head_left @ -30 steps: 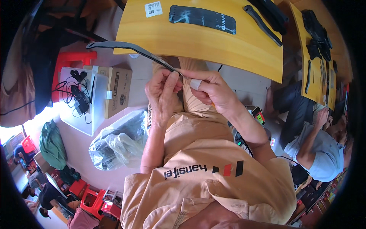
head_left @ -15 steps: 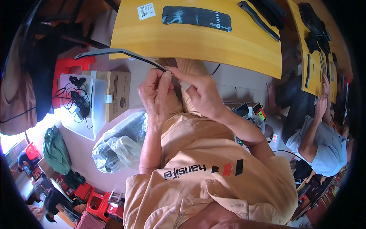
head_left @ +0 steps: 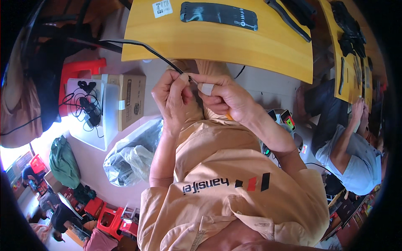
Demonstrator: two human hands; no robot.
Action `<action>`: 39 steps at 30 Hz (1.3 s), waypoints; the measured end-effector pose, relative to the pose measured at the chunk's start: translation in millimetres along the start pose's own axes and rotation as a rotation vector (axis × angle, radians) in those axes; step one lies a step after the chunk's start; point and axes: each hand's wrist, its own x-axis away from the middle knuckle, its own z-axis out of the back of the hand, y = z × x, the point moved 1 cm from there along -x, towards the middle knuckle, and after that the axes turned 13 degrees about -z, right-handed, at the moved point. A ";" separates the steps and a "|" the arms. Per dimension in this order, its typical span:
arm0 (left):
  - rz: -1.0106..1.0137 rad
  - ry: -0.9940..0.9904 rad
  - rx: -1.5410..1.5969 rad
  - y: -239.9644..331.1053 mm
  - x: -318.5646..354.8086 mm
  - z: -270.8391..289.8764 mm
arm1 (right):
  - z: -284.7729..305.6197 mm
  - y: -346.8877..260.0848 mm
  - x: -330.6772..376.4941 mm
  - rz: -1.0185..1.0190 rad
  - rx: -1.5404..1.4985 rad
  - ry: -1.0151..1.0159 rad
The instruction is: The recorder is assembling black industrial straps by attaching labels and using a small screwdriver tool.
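Note:
A long, thin strap (head_left: 155,51), black with a grey face, reaches from my fingers up and left past the table's front edge. My left hand (head_left: 172,94) is closed, pinching the strap's near end between thumb and fingers. Against that end is my right hand (head_left: 224,95), curled shut, with a white wrap (head_left: 207,88) around one finger. An orange bit (head_left: 229,117) peeks out below the right palm; the rest of that thing is hidden in the fist. A small dark piece shows between the two hands, too small to name.
On the yellow table (head_left: 180,48) lie a flat pack of black straps (head_left: 217,16), a white label (head_left: 162,8) and loose dark straps (head_left: 289,21). To the left are a clear bin with black cables (head_left: 88,109), a carton (head_left: 132,100) and a plastic bag (head_left: 130,161). A co-worker (head_left: 349,154) sits at right.
My right hand has turned and curled into a fist, and the orange bit now shows beneath it. The strap's far end has risen and shifted right; my left hand keeps its pinch.

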 end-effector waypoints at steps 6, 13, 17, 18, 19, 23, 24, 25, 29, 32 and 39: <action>-0.006 0.017 0.039 -2.9 0.0 -3.5 | 7.5 8.4 -11.6 0.398 0.584 0.237; -0.040 0.043 -0.025 -6.5 0.2 -5.2 | -2.0 0.9 -5.7 0.523 0.783 0.333; -0.158 0.028 -0.147 -8.5 3.5 -8.5 | -1.9 2.4 -4.2 0.589 0.902 0.406; -0.158 0.024 -0.146 -11.3 3.5 -8.4 | 0.6 5.6 -8.0 0.590 0.900 0.410; -0.204 0.004 -0.200 -13.4 2.6 -7.3 | 2.1 9.6 -13.5 0.693 0.906 0.454; -0.124 -0.068 -0.151 -6.5 -1.3 -0.8 | 10.9 2.6 -7.3 0.218 0.169 0.033; -0.124 -0.071 -0.151 -2.1 -2.7 3.4 | 12.6 -4.6 -3.4 0.219 0.167 0.034; 0.013 -0.139 0.035 1.9 -4.0 7.6 | 14.3 -12.6 -0.3 0.184 0.150 0.040; 0.031 -0.178 0.055 8.0 0.2 -3.5 | 5.3 -11.8 1.5 0.402 0.490 0.220; -0.140 -0.069 -0.043 3.6 4.2 -0.1 | 8.5 -12.5 -1.0 0.552 0.639 0.297; -0.207 -0.023 -0.260 -5.9 -5.0 -9.7 | 11.1 -2.6 -11.9 0.896 1.011 0.538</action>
